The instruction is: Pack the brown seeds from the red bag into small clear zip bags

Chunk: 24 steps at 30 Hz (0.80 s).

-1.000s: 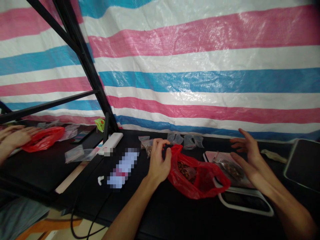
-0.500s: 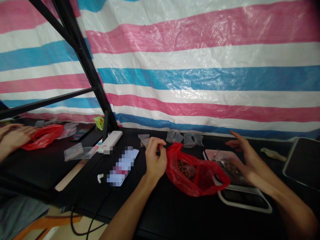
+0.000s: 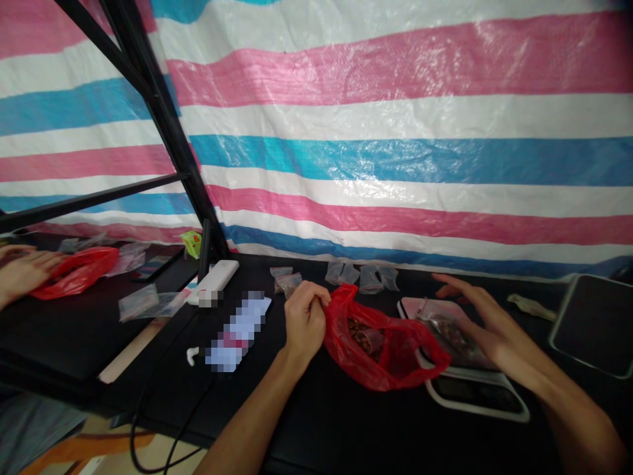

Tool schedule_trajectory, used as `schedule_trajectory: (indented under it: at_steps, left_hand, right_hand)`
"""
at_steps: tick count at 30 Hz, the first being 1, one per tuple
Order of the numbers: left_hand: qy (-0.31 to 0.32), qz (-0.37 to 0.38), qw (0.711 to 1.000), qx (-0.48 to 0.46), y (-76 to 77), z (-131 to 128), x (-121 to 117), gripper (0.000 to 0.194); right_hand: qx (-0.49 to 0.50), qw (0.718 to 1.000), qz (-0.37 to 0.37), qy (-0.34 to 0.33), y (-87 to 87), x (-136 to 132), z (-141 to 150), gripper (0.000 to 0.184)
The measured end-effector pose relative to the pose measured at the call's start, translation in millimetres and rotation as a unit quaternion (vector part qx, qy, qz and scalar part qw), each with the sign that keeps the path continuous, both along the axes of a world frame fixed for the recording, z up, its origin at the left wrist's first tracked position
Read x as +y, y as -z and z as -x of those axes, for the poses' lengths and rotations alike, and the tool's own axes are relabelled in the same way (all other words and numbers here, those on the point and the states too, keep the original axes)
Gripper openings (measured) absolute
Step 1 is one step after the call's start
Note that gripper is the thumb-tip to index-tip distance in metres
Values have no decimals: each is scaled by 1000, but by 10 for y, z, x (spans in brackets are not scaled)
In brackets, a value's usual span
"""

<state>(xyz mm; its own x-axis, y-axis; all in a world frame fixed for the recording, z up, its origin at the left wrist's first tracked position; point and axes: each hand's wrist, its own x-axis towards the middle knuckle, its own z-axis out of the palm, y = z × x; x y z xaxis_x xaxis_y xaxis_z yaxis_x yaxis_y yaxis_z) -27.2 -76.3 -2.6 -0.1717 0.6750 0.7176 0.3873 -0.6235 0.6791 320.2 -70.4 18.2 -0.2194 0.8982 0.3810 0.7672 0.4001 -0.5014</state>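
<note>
A red plastic bag point(image 3: 366, 376) stands with its mouth open, brown pellet-like bits point(image 3: 359, 330) and a small clear cup point(image 3: 374, 341) inside. My left hand point(image 3: 305, 320) has its fingers closed on the bag's left rim. To the right lies a kitchen scale point(image 3: 475, 396) with a pinkish plate, partly overlapped by the red bag. On its plate rests a clear zip bag point(image 3: 448, 330) of brownish bits. My right hand point(image 3: 487, 323) is over the scale, fingers apart, the thumb beside or touching the zip bag; contact is hard to tell.
Filled small zip bags point(image 3: 287, 284) and several clear ones point(image 3: 370, 278) line the table's back. Left are a phone point(image 3: 240, 333), an earbud point(image 3: 192, 356), a white power bank point(image 3: 215, 282) and cables. A co-worker's hands point(image 3: 30, 270) touch another red bag point(image 3: 82, 272). A dark tablet-like panel point(image 3: 593, 323) stands right.
My left hand has closed its fingers on the red bag's rim. My right hand has shifted slightly left and down over the scale. The whole view has moved a little.
</note>
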Motion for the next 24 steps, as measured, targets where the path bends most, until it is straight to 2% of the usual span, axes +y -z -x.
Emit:
schedule_trajectory:
  at_steps: [5, 13, 24]
  left_hand:
    - [-5, -2, 1000, -1, 8, -1, 4, 32]
    - [-15, -8, 1000, 11, 9, -10, 1, 32]
    - [-7, -15, 1000, 4, 17, -9, -7, 32]
  right_hand:
    - [-29, 998, 48, -2, 53, -4, -14, 69]
    - [-60, 998, 28, 17, 180, 46, -22, 63]
    - [-87, 995, 42, 34, 267, 86, -53, 69]
